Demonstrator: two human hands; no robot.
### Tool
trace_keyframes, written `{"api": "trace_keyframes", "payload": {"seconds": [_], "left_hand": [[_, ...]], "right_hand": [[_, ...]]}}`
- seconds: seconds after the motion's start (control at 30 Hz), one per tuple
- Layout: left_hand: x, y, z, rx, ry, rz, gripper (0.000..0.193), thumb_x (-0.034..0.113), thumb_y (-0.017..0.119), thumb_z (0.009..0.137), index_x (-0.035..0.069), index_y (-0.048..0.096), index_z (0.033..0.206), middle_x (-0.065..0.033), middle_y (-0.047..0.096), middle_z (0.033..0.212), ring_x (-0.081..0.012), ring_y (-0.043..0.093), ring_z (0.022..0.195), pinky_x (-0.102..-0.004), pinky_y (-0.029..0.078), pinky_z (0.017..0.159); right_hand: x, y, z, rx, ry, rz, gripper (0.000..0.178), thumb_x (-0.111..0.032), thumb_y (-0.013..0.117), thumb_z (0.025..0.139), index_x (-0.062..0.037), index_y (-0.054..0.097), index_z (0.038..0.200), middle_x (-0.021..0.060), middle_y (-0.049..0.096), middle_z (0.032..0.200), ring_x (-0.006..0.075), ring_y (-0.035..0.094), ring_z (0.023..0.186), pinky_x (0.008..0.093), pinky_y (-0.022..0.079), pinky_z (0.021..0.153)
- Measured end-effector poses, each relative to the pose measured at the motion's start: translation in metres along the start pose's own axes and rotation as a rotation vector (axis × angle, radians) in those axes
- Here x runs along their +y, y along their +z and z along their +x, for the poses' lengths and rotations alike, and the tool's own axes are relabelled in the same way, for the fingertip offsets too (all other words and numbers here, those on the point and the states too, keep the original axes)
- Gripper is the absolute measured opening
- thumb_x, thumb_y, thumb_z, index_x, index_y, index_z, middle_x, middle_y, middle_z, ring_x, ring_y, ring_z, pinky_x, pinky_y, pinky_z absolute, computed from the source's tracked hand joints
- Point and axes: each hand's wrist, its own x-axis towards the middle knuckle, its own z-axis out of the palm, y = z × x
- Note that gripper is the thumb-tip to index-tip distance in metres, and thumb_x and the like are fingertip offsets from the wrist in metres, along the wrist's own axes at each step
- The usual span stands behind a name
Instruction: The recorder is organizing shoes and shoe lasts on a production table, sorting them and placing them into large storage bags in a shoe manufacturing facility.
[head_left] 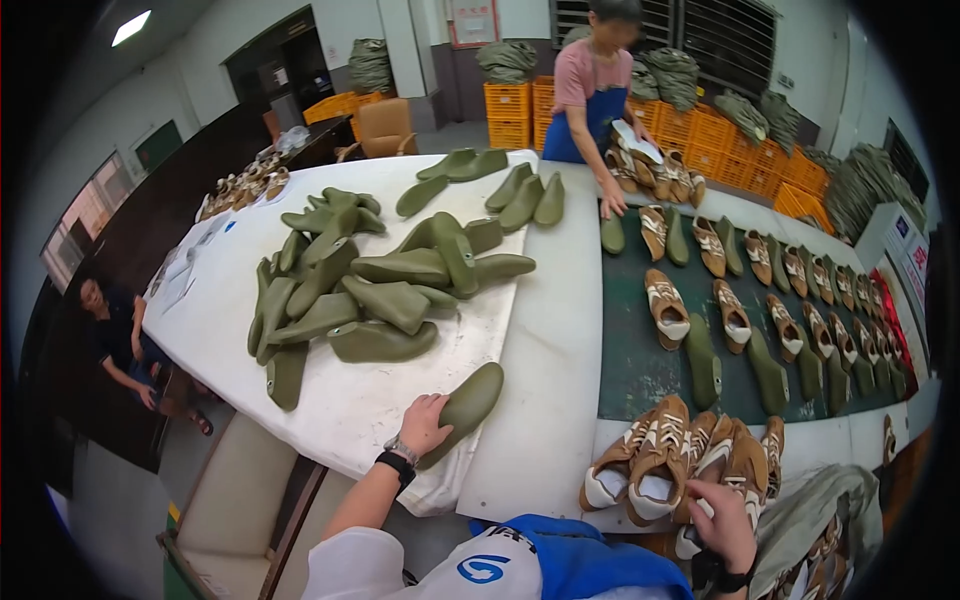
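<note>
My left hand [423,425] is closed on the near end of an olive-green shoe last [475,400] lying at the near right edge of the white cloth-covered table [390,175]. My right hand [728,525] hovers beside a cluster of brown-and-white sneakers [665,455] at the table's near edge. Its fingers look apart, with nothing visible between them; whether they touch a sneaker is hard to see. A heap of green shoe lasts [390,265] covers the middle of the cloth. To the right, sneakers [668,308] and lasts [703,362] alternate in rows on a dark green belt [640,380].
Across the belt, a person in a blue apron [600,110] reaches toward a last [613,234] beside more sneakers. Orange crates [700,140] line the back wall. A seated person [125,335] is at the left. A grey-green cloth [820,510] lies over more shoes at my right.
</note>
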Motion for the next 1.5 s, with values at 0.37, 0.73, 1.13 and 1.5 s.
{"api": "trace_keyframes", "payload": {"seconds": [0.37, 0.73, 1.13, 1.5], "left_hand": [[0.053, 0.049, 0.039, -0.504, -0.404, -0.695, 0.089, 0.039, 0.063, 0.079, 0.006, 0.012, 0.144, -0.019, 0.037, 0.138, -0.0239, 0.04, 0.123, -0.0328, 0.037, 0.098], [-0.173, -0.063, 0.103, 0.241, -0.455, 0.369, 0.053, 0.008, 0.06, 0.067, 0.011, 0.046, 0.118, -0.0105, 0.049, 0.113, -0.0317, 0.043, 0.111, -0.0479, 0.042, 0.085], [-0.179, -0.094, 0.099, -0.585, -0.39, 0.026, 0.053, 0.054, 0.064, 0.063, 0.002, 0.068, 0.067, -0.0138, 0.066, 0.068, -0.0272, 0.065, 0.069, -0.0344, 0.052, 0.069], [0.024, 0.007, 0.071, -0.529, -0.221, -0.449, 0.058, 0.054, 0.061, 0.071, -0.002, 0.064, 0.086, -0.0196, 0.064, 0.074, -0.033, 0.063, 0.073, -0.0384, 0.05, 0.071]], "right_hand": [[-0.05, 0.094, 0.073, -0.256, -0.239, 0.163, 0.044, -0.015, 0.063, 0.079, -0.0067, 0.05, 0.12, 0.0211, 0.053, 0.115, 0.0357, 0.059, 0.092, 0.0376, 0.049, 0.078], [-0.007, 0.226, 0.145, -0.317, 0.033, -0.382, 0.064, -0.027, 0.064, 0.079, -0.0203, 0.034, 0.135, 0.0231, 0.057, 0.087, 0.0409, 0.059, 0.074, 0.0476, 0.049, 0.064], [-0.021, 0.236, 0.162, -0.273, 0.071, -0.346, 0.059, -0.032, 0.061, 0.079, -0.0206, 0.038, 0.133, 0.0211, 0.059, 0.078, 0.0383, 0.06, 0.066, 0.0464, 0.049, 0.06], [-0.023, 0.269, 0.17, -0.07, 0.139, -0.157, 0.057, -0.049, 0.058, 0.08, -0.015, 0.046, 0.125, 0.0179, 0.063, 0.072, 0.0362, 0.062, 0.066, 0.0449, 0.049, 0.058]]}}
